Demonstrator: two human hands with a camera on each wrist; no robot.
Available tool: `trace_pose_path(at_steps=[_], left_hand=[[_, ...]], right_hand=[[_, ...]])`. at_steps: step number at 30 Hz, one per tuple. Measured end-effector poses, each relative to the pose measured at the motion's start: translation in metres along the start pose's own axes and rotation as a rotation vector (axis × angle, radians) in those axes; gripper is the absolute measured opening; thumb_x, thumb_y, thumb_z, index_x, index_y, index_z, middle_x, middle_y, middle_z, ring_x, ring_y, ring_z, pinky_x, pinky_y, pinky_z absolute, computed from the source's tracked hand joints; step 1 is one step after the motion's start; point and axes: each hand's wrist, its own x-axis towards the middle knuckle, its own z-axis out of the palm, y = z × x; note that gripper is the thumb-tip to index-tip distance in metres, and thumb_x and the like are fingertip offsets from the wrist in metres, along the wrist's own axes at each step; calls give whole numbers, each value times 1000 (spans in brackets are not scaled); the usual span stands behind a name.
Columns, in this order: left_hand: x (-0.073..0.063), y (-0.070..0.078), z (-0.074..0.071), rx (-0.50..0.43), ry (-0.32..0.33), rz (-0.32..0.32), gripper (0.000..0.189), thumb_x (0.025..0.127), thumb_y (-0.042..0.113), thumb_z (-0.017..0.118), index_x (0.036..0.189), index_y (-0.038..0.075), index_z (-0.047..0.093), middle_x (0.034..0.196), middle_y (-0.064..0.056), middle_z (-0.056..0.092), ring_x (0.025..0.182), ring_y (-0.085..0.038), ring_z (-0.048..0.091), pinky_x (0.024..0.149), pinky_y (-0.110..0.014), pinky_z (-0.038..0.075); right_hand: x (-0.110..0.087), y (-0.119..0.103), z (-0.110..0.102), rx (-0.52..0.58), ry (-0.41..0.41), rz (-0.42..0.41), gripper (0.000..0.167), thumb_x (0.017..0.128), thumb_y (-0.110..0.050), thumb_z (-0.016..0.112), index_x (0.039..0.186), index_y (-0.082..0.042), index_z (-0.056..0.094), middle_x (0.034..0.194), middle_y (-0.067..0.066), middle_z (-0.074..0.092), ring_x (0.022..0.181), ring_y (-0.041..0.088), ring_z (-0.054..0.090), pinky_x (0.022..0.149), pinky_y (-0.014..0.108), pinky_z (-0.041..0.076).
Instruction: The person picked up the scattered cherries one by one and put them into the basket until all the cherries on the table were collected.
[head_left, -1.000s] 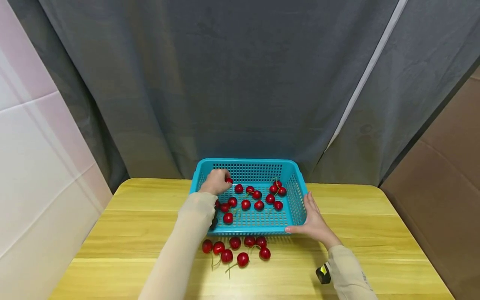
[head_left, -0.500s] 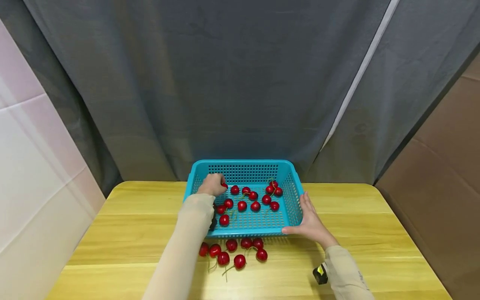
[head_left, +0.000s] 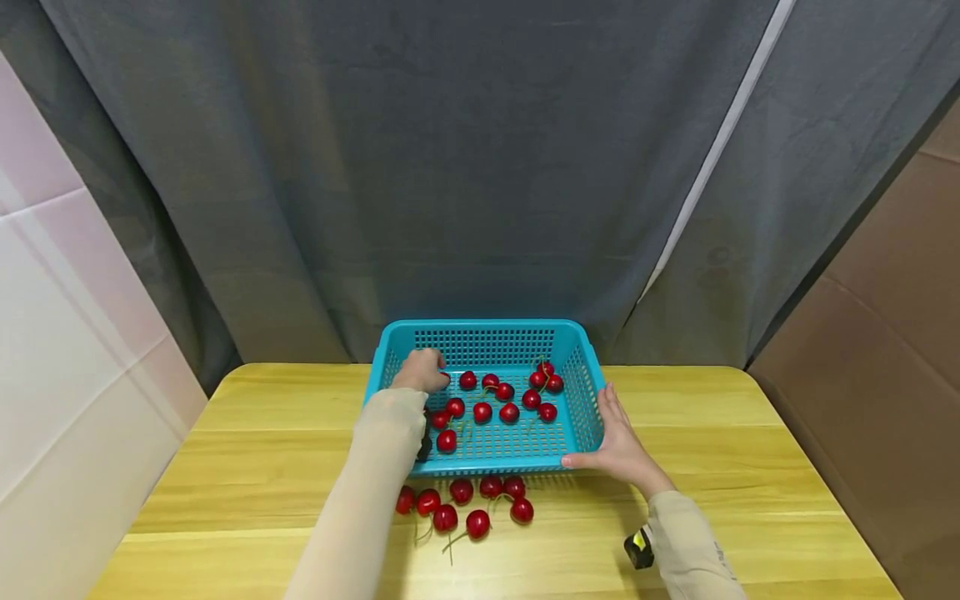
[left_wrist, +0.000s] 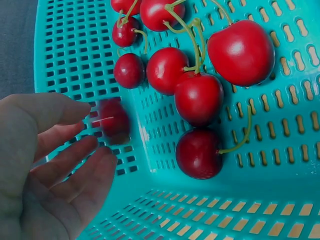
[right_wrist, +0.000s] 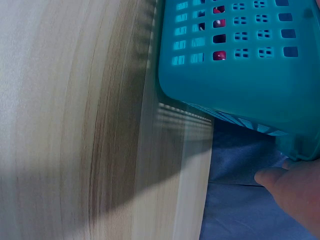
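A blue plastic basket (head_left: 480, 323) with slotted walls holds several red cherries (head_left: 482, 412), some with green stems. My left hand (head_left: 420, 372) is inside its back left part. In the left wrist view, a blurred cherry (left_wrist: 114, 121) is just off the fingertips of the parted left hand (left_wrist: 55, 170), against the basket wall. My right hand (head_left: 624, 450) rests on the basket's front right corner, thumb at the front and straight fingers along the right side. Only part of that hand (right_wrist: 295, 192) shows in the right wrist view.
Several more cherries (head_left: 477, 524) lie on the wooden table (head_left: 750, 500) in front of the basket. A grey curtain (head_left: 465, 167) hangs behind the table. A white panel (head_left: 75, 333) stands to the left and a brown one (head_left: 885, 358) to the right.
The left hand has dipped slightly toward the basket's floor, and the cherry it held is now apart from its fingers. The head view has shifted a little. The right hand stays at the corner.
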Motion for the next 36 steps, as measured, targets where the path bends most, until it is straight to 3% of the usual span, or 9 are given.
trace_pose_path(at_steps=[7,15,20,25,32,36], left_hand=[[-4,2,-3,6,-13,-12,32,80,12,62,109,0,60,110,-16,59,92,-26,53,77,-40,51],[-15,8,-10,-4,-30,63,37,80,14,63,114,0,58,111,-15,60,88,-24,54,74,-36,51],[-28,12,-17,-17,-15,150,39,80,17,66,114,0,58,112,-15,60,94,-25,55,84,-40,49],[-50,17,-26,-46,20,274,38,82,19,65,114,0,58,114,-14,60,104,-28,55,88,-42,47],[-98,19,-36,-47,87,430,34,83,19,65,111,2,59,112,-12,60,103,-28,55,86,-41,48],[-124,16,-36,-26,132,470,35,81,20,68,110,3,60,112,-11,60,103,-27,56,85,-40,49]], right_hand=[[0,-1,0,-4,-2,6,126,58,-44,82,143,5,3,150,18,-9,137,38,-5,107,56,12],[-2,-2,-1,4,4,2,126,58,-42,83,142,7,4,150,20,-8,136,39,-4,106,56,12],[-2,-3,-2,10,0,-8,125,59,-42,82,142,7,3,150,20,-8,136,40,-4,106,57,12],[-1,-2,-2,3,4,-12,123,60,-41,82,142,6,2,150,20,-9,136,41,-4,105,58,12],[-2,-3,-2,13,-2,-12,121,62,-35,82,142,6,1,150,19,-10,136,41,-5,105,59,11],[-2,-3,-2,9,-3,-12,120,63,-35,81,142,6,1,150,20,-10,136,41,-5,105,59,11]])
